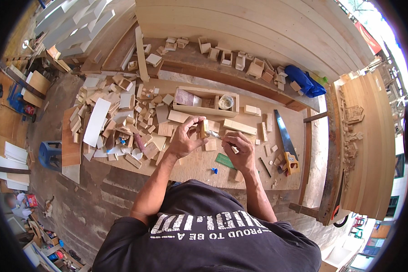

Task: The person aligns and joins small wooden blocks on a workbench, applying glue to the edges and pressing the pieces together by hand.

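Above the middle of the workbench (pixel 190 172), my left hand (pixel 187 139) is closed around a small wooden piece (pixel 204 128), held up between thumb and fingers. My right hand (pixel 241 150) pinches a slim silvery tube (pixel 214 134), whose far end meets or nearly meets the piece; the exact contact is too small to make out. Just beyond my hands stands an open wooden box (pixel 196 109) with compartments. Inside it are a sandpaper-like brown sheet (pixel 186 98) and a round tub (pixel 226 102) of pale stuff.
Wood offcuts (pixel 145 113) are heaped on the left. A handsaw (pixel 285 136) with a yellow handle lies right, near a dark pencil (pixel 265 167). A green flat plastic piece (pixel 225 160) and a small blue item (pixel 214 171) lie in front. Small wooden boxes (pixel 226 57) line the back ledge.
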`<state>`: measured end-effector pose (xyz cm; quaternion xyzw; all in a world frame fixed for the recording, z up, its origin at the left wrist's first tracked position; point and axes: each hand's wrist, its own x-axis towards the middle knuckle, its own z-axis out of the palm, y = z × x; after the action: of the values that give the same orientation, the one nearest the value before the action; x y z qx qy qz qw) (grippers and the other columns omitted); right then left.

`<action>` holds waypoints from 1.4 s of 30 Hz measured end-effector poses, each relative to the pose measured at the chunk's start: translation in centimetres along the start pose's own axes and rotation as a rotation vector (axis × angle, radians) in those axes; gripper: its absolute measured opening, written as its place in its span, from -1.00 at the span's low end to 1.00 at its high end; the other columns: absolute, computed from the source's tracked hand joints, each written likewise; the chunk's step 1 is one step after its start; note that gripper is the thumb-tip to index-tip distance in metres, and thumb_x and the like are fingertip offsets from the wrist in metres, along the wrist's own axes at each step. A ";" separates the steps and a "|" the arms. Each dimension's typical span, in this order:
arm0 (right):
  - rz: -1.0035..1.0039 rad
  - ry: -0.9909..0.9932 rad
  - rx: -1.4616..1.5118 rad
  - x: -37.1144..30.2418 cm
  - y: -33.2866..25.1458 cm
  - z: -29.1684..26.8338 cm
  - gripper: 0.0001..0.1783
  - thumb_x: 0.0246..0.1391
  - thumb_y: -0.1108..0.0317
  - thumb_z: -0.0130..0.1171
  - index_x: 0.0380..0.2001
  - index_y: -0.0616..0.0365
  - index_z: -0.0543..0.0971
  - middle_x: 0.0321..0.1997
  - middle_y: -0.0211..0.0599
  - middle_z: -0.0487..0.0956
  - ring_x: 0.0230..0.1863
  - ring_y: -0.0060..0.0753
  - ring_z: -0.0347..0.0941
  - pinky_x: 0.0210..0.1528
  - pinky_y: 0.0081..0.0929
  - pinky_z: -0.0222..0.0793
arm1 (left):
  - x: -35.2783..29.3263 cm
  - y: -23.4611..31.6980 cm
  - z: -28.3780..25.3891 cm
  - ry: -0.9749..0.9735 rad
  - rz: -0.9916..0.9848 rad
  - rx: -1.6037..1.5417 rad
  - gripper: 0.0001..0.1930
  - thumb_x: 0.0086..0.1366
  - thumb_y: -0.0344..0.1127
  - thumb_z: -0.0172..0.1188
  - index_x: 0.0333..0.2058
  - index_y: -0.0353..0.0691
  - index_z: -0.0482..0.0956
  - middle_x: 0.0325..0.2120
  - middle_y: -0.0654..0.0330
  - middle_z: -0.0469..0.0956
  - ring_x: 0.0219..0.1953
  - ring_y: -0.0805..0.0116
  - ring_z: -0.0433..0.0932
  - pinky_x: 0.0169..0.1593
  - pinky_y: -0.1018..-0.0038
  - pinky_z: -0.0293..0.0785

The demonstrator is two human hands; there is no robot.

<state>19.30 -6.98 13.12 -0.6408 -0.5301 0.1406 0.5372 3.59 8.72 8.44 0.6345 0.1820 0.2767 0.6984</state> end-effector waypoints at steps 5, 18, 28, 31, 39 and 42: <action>-0.001 0.044 -0.014 -0.1 0.4 -0.3 -0.83 -0.05 0.62 0.30 -0.33 0.21 0.64 -0.27 -0.22 0.65 -0.27 -0.28 0.63 -0.25 -0.43 0.55 | 0.1 -0.6 0.4 0.046 -0.037 0.029 -0.33 0.00 -0.47 0.46 0.14 -0.24 0.44 0.01 0.22 0.47 0.08 0.40 0.45 0.21 0.41 0.41; 0.542 0.052 0.491 -0.2 -1.0 0.2 -0.85 0.17 0.48 0.19 -0.26 0.36 0.63 -0.49 -0.32 0.61 -0.44 -0.58 0.54 -0.34 -0.60 0.49 | 0.1 -0.8 0.9 0.095 0.031 0.139 -0.33 -0.03 -0.44 0.46 0.11 -0.28 0.42 0.01 0.16 0.45 0.08 0.34 0.47 0.21 0.33 0.43; 0.640 0.069 0.528 0.7 0.6 -0.5 -0.82 0.17 0.42 0.21 -0.29 0.38 0.62 -0.56 -0.39 0.55 -0.55 -0.65 0.43 -0.51 -0.65 0.34 | 0.1 -1.5 0.9 0.080 0.009 0.090 -0.32 -0.01 -0.49 0.46 0.12 -0.27 0.40 0.05 0.18 0.41 0.14 0.36 0.42 0.28 0.40 0.38; 0.645 -0.003 0.486 0.7 1.8 0.1 -0.81 0.18 0.41 0.21 -0.28 0.38 0.63 -0.56 -0.40 0.54 -0.57 -0.67 0.40 -0.53 -0.66 0.31 | -0.1 -1.6 1.1 0.089 -0.021 0.066 -0.34 -0.02 -0.52 0.46 0.11 -0.25 0.42 0.05 0.20 0.44 0.12 0.37 0.44 0.23 0.37 0.42; 0.608 -0.121 0.330 2.3 2.7 0.1 -0.77 0.22 0.36 0.19 -0.23 0.36 0.63 -0.58 -0.47 0.49 -0.59 -0.72 0.33 -0.55 -0.69 0.22 | -0.8 -2.3 1.2 0.040 -0.074 -0.117 -0.32 0.01 -0.56 0.45 0.15 -0.25 0.42 0.05 0.25 0.44 0.13 0.44 0.42 0.25 0.47 0.40; 0.577 -0.037 0.370 3.0 2.9 -0.1 -0.77 0.22 0.35 0.21 -0.23 0.35 0.63 -0.59 -0.50 0.49 -0.59 -0.73 0.32 -0.56 -0.68 0.21 | -1.0 -2.5 1.4 0.034 -0.096 -0.113 -0.32 0.01 -0.55 0.45 0.15 -0.25 0.42 0.04 0.26 0.45 0.13 0.45 0.42 0.25 0.47 0.39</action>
<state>22.11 -4.14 11.85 -0.6535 -0.3024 0.3919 0.5726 4.03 6.87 6.10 0.5799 0.2081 0.2632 0.7424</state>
